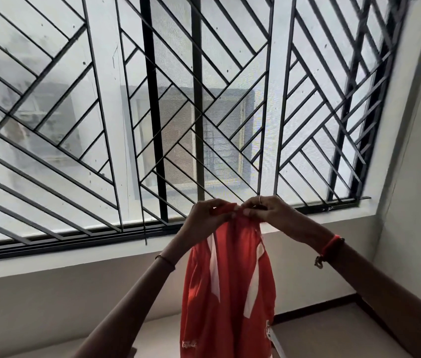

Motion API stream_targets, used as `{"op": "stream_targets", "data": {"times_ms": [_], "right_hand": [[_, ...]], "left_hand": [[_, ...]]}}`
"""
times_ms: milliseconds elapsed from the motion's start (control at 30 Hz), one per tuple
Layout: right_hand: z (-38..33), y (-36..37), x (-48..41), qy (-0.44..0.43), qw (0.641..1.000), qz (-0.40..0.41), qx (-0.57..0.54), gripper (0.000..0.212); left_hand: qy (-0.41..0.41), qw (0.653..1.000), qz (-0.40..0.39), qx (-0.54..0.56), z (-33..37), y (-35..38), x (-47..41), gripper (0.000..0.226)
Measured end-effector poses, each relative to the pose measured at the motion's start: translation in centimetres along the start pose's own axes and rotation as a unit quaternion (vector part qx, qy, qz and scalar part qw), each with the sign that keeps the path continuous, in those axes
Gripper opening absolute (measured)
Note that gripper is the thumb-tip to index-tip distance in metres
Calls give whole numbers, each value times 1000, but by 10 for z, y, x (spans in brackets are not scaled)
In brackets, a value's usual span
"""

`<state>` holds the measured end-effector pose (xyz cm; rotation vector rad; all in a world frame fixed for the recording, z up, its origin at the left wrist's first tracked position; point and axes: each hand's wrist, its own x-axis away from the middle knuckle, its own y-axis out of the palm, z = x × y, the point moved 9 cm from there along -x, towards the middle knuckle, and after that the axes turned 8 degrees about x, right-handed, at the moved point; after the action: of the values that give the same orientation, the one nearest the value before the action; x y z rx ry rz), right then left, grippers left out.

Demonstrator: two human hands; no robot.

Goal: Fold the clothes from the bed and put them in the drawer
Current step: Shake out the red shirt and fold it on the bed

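Drying-day chore: a person holds up an orange-red garment (227, 293) with white stripes in front of a barred window (152, 112), gripping its top edge level with the window's lower frame. The left hand (205, 215) and the right hand (271, 211) meet there, almost touching. The fingers (252, 204) of each are curled and pinched on the bunched top of the cloth. Whether that edge is a collar, hem or waistband cannot be told. The garment hangs straight down below the window, its lower end out of frame. A red thread band (332, 246) circles the right wrist. Neither bed nor drawer can be made out.

The step in hand appears to be opening the piece out for folding. Done well, the hands would slide apart along the top edge until each pinches a corner, so the fabric's own weight pulls the creases out. A light shake should then line up the stripes and lay front against back. Thin, smooth-looking cloth like this will probably slip from a loose pinch. A firm hold at the seams seems the safer choice before lowering it onto a flat surface for the first fold.
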<state>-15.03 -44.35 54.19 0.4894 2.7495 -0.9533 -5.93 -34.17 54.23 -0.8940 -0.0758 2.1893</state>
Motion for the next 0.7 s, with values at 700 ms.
{"op": "stream_targets", "data": {"times_ms": [700], "right_hand": [[41,15,14,98,960,-73,-253,13]], "left_hand": [[-152,971,-151,107,-37,7,16,54]]}}
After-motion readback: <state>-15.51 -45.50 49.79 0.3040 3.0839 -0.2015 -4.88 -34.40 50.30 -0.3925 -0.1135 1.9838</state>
